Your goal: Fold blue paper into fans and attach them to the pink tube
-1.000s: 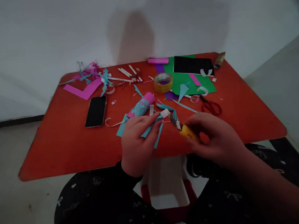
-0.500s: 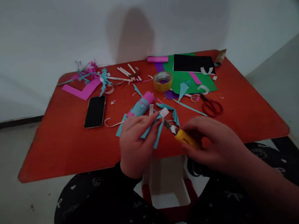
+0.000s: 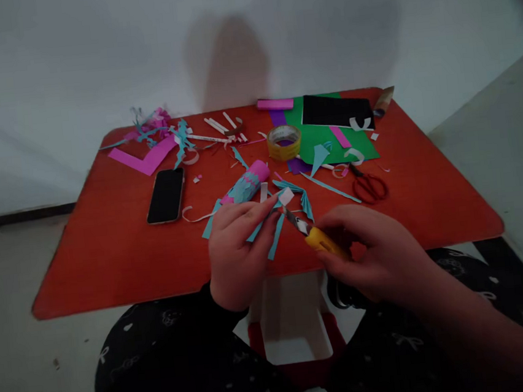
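Observation:
My right hand [image 3: 365, 241] is wrapped round a yellow box cutter [image 3: 324, 240], its metal blade out and pointing up and left. Thumb and forefinger of my left hand [image 3: 242, 241] pinch a small light-blue paper piece [image 3: 279, 201] with a white square [image 3: 286, 196] at its end. The blade tip is close to that piece; whether it touches cannot be made out. Just beyond my left hand lies a tube covered in blue and pink paper [image 3: 245, 188]. Pleated blue paper [image 3: 306, 204] and blue strips [image 3: 276, 241] lie around my fingers.
On the red table [image 3: 124, 264] are a phone [image 3: 166, 196], a tape roll [image 3: 285, 143], red-handled scissors [image 3: 369, 187], green paper [image 3: 316, 144], a black sheet [image 3: 336, 112] and a bent pink strip [image 3: 147, 161]. Paper scraps are scattered about. A wall stands behind the table.
Both hands stay almost in place. The view has shifted very slightly; the box cutter and the pinched paper piece look nearly the same as before.

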`<state>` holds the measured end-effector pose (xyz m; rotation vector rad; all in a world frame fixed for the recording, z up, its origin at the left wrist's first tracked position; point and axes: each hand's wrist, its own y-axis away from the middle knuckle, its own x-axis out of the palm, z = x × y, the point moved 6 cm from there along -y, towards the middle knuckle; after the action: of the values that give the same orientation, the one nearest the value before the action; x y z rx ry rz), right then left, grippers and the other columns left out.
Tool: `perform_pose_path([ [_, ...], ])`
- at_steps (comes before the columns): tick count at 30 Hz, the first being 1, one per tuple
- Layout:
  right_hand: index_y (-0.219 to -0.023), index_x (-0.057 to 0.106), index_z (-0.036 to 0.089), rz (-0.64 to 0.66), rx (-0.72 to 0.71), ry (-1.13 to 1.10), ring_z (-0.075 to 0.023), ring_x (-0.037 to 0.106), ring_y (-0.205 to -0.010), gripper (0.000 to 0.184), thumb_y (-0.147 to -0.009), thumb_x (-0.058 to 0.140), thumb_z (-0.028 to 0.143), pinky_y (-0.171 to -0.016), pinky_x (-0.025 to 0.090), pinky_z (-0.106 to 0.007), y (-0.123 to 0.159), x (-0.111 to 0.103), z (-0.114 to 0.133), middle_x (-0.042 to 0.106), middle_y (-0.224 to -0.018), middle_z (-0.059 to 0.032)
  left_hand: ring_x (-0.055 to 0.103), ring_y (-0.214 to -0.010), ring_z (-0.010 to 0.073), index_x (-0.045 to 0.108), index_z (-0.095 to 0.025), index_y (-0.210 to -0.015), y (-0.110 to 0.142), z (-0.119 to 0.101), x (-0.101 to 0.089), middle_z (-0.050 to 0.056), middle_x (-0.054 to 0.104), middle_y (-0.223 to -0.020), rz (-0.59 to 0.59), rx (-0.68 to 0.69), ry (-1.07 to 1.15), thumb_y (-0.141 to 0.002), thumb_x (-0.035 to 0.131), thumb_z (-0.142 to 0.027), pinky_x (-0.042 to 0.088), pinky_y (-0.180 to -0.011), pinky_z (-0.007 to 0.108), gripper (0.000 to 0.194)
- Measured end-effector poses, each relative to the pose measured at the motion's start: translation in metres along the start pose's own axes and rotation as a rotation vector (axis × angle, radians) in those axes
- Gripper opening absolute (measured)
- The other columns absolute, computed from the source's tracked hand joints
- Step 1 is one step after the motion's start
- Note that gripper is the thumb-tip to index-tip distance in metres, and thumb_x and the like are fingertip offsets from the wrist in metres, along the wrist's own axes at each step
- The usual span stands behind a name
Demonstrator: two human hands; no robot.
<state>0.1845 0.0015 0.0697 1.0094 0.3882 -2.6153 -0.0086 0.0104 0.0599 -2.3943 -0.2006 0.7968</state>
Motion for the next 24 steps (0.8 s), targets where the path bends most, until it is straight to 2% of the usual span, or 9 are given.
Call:
perform_pose_path([
  [8,-0.099,0.066,0.021,-0.012,0.062,-0.014,-0.0171,0.062,-0.070,0.019,-0.084,0.069,0.032,-0.058,0.050,-0.027,0.0005,0.0020,-0.0038,0.068,-0.086,-0.0045,0.068,-0.089,0.0150,0.077,-0.028,-0.116,-0.0012,0.0008,0.0006,0.001,0.077,-0.098,-0.013,0.021,-0.016,-0.093,0.070,-0.020,0.054,-0.087,0.032,0.025],
  [24,-0.101,0.067,0.021,0.002,0.031,-0.090,-0.0135,0.060,-0.064,0.018,-0.084,0.068,0.028,-0.056,0.051,-0.025,-0.0012,0.0018,0.0006,0.069,-0.086,-0.0037,0.068,-0.090,0.0144,0.077,-0.028,-0.118,-0.0013,0.0007,-0.0005,0.001,0.077,-0.099,-0.008,0.025,-0.006,-0.093,0.070,-0.022,0.054,-0.086,0.030,0.026],
])
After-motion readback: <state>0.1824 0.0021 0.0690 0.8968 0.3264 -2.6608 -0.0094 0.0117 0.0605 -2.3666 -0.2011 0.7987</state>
